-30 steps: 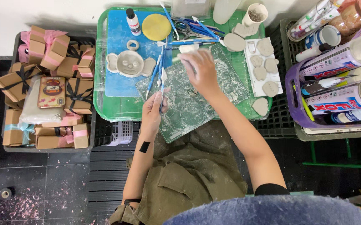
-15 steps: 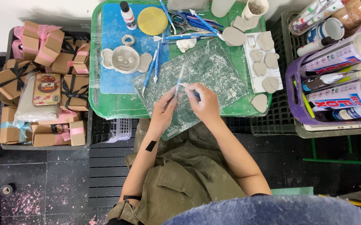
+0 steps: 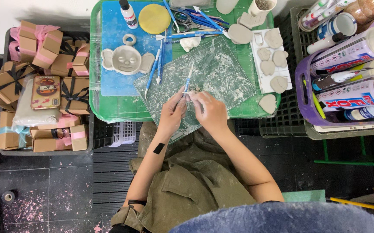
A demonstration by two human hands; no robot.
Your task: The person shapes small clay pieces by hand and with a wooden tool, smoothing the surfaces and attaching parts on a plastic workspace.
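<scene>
Floor: dark tiles are showing pink flecks near the seated person, whose olive apron is filling the near middle of the view.
Left hand [image 3: 172, 113]: fingers are closing in a pinch grip on a blue modelling tool [image 3: 188, 80], which is pointing away toward the far side.
Right hand [image 3: 210, 113]: fingers are curling shut around a small lump of clay [image 3: 194, 92]; how much of it is inside the grip I cannot tell.
Where the work is sitting: both hands are meeting over a clear plastic sheet [image 3: 221, 75] smeared with pale clay, lying on the green tabletop [image 3: 113, 108].
Left of the sheet: an elephant-faced clay dish [image 3: 125, 60] is resting on a blue mat [image 3: 111, 84], looking shaped and smoothed.
Right of the sheet: several flat clay cut-outs [image 3: 268, 67] are drying on a white tray [image 3: 256, 64], one more lying just off it.
Far edge: scissors, loose blue tools [image 3: 198, 19], a yellow disc [image 3: 154, 18] and a small bottle [image 3: 128, 13] are lying about.
Left side: brown ribbon-tied gift boxes [image 3: 62, 64] are stacking up in a crate.
Right side: spray cans [image 3: 359, 92] are lying in a purple basket [image 3: 303, 92].
Progress, as I judge it: many pieces are already formed, while the small lump in hand is only being worked and is not yet set with the rest.
</scene>
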